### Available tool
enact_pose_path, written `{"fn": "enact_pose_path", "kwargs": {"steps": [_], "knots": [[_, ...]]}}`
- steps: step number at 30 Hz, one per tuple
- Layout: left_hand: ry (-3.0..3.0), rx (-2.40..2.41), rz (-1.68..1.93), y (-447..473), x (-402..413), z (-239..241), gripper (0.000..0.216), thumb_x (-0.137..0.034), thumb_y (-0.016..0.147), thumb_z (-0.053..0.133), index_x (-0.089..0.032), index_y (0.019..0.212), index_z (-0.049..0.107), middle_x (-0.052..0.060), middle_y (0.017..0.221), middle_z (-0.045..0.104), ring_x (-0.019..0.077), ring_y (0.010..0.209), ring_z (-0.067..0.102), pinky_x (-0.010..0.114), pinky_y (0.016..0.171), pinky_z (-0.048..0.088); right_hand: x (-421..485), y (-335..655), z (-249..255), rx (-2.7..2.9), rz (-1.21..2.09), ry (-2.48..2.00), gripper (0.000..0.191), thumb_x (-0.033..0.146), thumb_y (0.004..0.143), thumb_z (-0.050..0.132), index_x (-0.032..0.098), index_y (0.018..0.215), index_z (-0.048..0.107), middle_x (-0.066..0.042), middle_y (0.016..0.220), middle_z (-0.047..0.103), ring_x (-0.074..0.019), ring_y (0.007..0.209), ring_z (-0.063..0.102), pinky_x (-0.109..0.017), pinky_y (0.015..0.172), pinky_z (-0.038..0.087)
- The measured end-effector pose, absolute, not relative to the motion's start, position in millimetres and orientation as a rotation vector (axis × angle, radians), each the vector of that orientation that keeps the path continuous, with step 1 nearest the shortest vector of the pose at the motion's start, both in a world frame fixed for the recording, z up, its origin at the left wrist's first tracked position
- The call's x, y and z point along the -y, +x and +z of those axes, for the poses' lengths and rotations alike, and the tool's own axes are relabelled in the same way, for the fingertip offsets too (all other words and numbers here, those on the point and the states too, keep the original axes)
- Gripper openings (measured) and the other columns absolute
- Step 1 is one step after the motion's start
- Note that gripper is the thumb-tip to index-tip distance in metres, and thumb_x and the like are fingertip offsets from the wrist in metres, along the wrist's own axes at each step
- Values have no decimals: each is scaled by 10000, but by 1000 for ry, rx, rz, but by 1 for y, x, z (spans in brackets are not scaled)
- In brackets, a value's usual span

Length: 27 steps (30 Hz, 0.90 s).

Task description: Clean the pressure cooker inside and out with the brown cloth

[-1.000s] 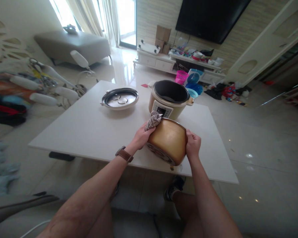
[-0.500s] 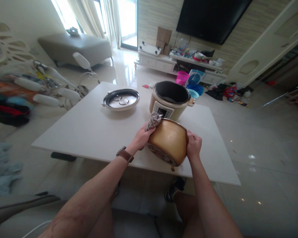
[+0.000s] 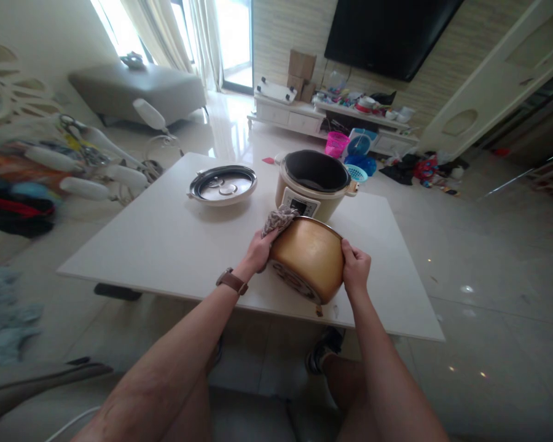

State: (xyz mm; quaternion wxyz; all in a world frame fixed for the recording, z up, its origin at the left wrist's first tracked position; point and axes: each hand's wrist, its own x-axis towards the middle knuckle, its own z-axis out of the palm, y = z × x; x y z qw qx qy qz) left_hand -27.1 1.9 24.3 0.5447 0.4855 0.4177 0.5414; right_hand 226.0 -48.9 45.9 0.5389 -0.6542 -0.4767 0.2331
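A golden inner pot (image 3: 308,258) lies tilted on its side at the near edge of the white table (image 3: 166,239), its base toward me. My left hand (image 3: 258,250) is closed on a patterned cloth (image 3: 278,219) and presses it against the pot's left side near the rim. On the pot's right side, my right hand (image 3: 356,268) grips the wall. Just behind stands the cream cooker body (image 3: 314,183), open with its dark cavity showing. Its lid (image 3: 222,183) rests upside down to the left.
A drying rack with clothes (image 3: 50,166) stands left of the table. Behind are a grey sofa (image 3: 138,86), a low white TV cabinet (image 3: 304,113) with clutter, plastic baskets (image 3: 350,153) on the floor and a wall TV (image 3: 387,31).
The cloth has slid slightly up and left along the pot's rim with my left hand. Pot and right hand hold almost the same place.
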Motion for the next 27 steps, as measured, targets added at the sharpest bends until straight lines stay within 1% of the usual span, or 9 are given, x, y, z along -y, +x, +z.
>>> {"fn": "enact_pose_path", "kwargs": {"steps": [3,5,8,11,15,19,27], "knots": [[1374,-901,1334,-30,3,31,508,-515,891,698,-192,1271,793,87,1431,722,347,1419,597,468,1253,407,47,224,45,1128,556,-1550,681,832,806,618,249,555,371,51,569,288,-104,580,261,-289,513,221],[1430,-899,1332,-31,5,34,483,-492,897,702,-201,1269,801,90,1429,723,350,1417,597,469,1266,390,47,222,45,1120,562,-1542,681,828,807,622,249,556,365,51,570,286,-103,582,258,-288,514,219],[1403,-916,1291,-33,4,35,499,-483,882,705,-182,1269,800,96,1365,757,374,1364,632,498,1222,437,47,221,45,1104,550,-1537,674,807,815,634,249,555,358,52,572,282,-101,584,257,-285,516,214],[1394,-940,1250,-34,1,35,535,-457,804,760,-176,1257,799,83,1319,779,396,1321,650,511,1182,466,48,221,46,1107,552,-1541,662,788,821,642,248,556,366,51,578,286,-102,587,260,-288,522,219],[1383,-940,1226,-35,-1,33,577,-401,755,789,-167,1282,781,74,1297,786,387,1264,678,499,1144,490,49,223,44,1091,550,-1534,662,773,819,652,254,551,340,54,582,272,-100,592,238,-293,527,200],[1371,-940,1239,-34,-1,31,608,-373,748,790,-172,1321,766,70,1330,774,383,1288,665,493,1162,475,49,224,42,1086,533,-1527,657,774,824,644,255,557,342,56,586,273,-102,598,234,-293,533,200],[1333,-888,1273,-32,-3,25,582,-365,780,784,-169,1328,768,83,1381,750,385,1347,635,488,1203,438,48,224,43,1104,498,-1555,694,845,803,609,265,548,324,59,566,261,-99,577,234,-294,516,197]]}}
